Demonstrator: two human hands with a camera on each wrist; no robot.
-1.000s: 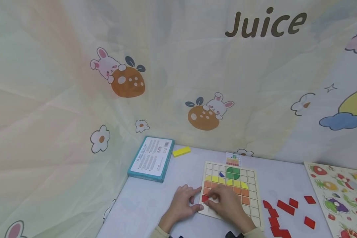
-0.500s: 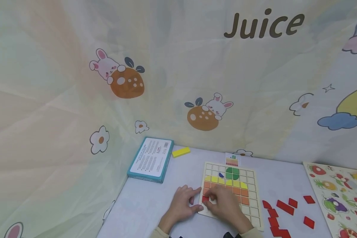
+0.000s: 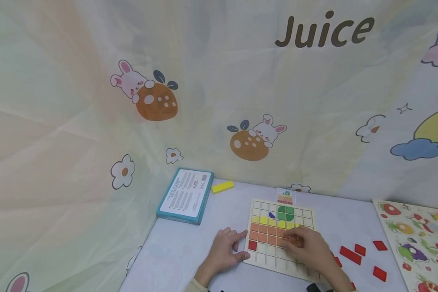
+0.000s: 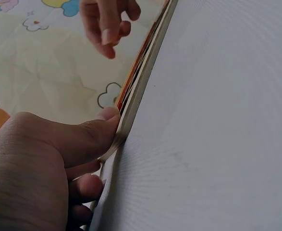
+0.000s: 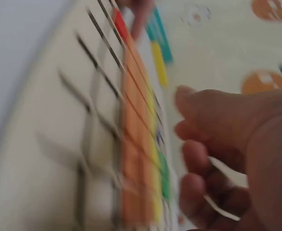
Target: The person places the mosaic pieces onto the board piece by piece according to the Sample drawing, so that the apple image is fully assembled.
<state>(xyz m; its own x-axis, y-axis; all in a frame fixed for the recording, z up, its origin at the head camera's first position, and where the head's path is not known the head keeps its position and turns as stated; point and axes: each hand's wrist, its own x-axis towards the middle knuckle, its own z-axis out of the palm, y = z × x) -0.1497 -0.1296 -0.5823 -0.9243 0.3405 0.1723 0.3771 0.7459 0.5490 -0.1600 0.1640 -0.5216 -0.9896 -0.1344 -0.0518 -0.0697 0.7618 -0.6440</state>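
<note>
A pale wooden grid board (image 3: 271, 256) lies on the table in the head view. Its lower left holds a red square tile (image 3: 252, 245), below rows of orange tiles (image 3: 263, 234). Above them run yellow pieces (image 3: 264, 220), a small blue piece (image 3: 271, 215) and green pieces (image 3: 286, 213). My left hand (image 3: 222, 250) touches the board's left edge with extended index finger and thumb; in the left wrist view the thumb (image 4: 90, 137) presses that edge. Over the board's right half hovers my right hand (image 3: 308, 248), fingers loosely bent, nothing visible between them in the right wrist view.
Loose red pieces (image 3: 350, 254) lie right of the board, some hidden by the right arm. A small pattern card (image 3: 286, 196) sits behind it. A blue box (image 3: 184, 194) and yellow block (image 3: 222, 187) stand back left; a fruit-picture board (image 3: 409, 243) lies far right.
My right hand has let go of the red square at the board's lower left and moved right across the board. The red square stays in its cell. My left hand has not moved.
</note>
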